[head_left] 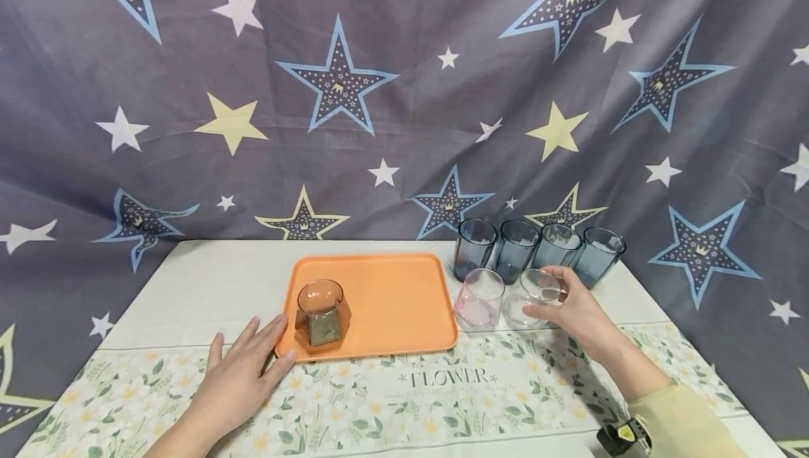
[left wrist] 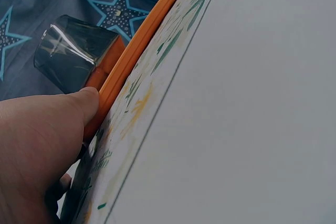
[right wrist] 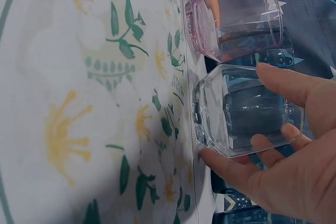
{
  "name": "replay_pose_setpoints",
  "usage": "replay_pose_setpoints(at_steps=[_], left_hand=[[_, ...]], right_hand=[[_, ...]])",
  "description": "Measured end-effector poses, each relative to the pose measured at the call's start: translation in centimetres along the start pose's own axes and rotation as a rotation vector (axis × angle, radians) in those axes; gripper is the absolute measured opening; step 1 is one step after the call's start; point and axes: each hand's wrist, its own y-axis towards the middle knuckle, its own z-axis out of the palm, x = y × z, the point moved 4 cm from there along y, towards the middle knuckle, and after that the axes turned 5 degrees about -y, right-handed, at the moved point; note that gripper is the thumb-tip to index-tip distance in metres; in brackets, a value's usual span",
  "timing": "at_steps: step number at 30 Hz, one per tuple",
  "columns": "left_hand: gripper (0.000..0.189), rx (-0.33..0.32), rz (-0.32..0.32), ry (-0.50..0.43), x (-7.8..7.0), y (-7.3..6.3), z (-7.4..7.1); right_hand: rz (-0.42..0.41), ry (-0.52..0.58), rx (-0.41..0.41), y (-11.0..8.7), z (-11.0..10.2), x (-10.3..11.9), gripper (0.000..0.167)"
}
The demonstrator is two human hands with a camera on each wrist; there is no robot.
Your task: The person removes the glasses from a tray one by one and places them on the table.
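Observation:
My right hand (head_left: 578, 314) is around a clear glass (right wrist: 252, 111), thumb on one side and fingers on the other. The glass stands upright on the table beside a pink-tinted glass (head_left: 480, 300). At the near left corner of an orange tray (head_left: 392, 303), my left hand (head_left: 243, 377) rests with fingers extended along the edge. Its thumb (left wrist: 90, 100) lies against the tray's rim in the left wrist view. A brown-tinted glass (head_left: 324, 314) stands on the tray's left part, near those fingertips.
Several blue-grey glasses (head_left: 474, 251) stand in a row at the back right, behind the pink and clear ones. A floral cloth strip (head_left: 379, 402) marked FLOWER runs across the table's front. A star-patterned curtain (head_left: 404, 142) hangs behind the table.

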Motion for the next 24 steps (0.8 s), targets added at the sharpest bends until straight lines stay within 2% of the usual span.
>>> replay_pose_setpoints(at_steps=[6,10,13,17,24], left_hand=[[0.08,-0.003,0.006,0.001,0.2,-0.2,-0.1],[0.08,-0.019,0.017,0.005,0.1,-0.1,-0.2],[0.078,-0.024,0.026,-0.001,-0.2,-0.1,-0.3],[0.076,-0.025,0.02,-0.002,-0.3,-0.2,-0.4],[0.076,-0.022,0.012,-0.001,-0.1,-0.5,-0.2]], right_hand=[[-0.019,-0.021,0.022,0.0,0.2,0.0,0.098],[-0.037,-0.091,0.037,0.0,-0.3,0.9,0.106],[-0.046,-0.139,0.027,-0.2,-1.0,1.8,0.111],[-0.103,-0.156,-0.003,-0.2,-1.6,3.6,0.112],[-0.19,-0.206,-0.05,-0.6,-1.0,6.8,0.105]])
